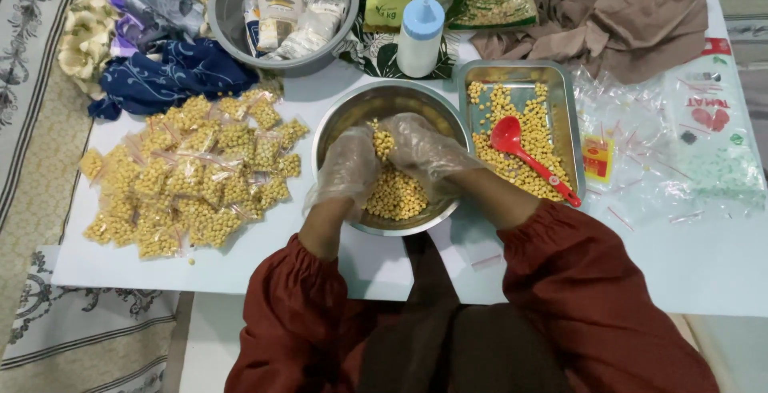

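White and smooth, the counter [688,265] carries a round steel bowl [344,117] at the centre of the frame, partly filled with small, hard, pale yellow beans [398,195]. Both hands wear thin, crinkled clear plastic gloves: the left hand [347,171] curls over the bowl's near rim, and the right hand [422,151] meets it above the beans, their fingers [400,131] pinching a small filled bag [383,143] between them. Loose gloves on slick film could let the bag slip, and round beans would roll off the counter. To the left lies a heap of filled bags [188,177], lumpy and glossy. To the right, a shallow steel tray [566,97] holds more beans and a red plastic scoop [524,153].
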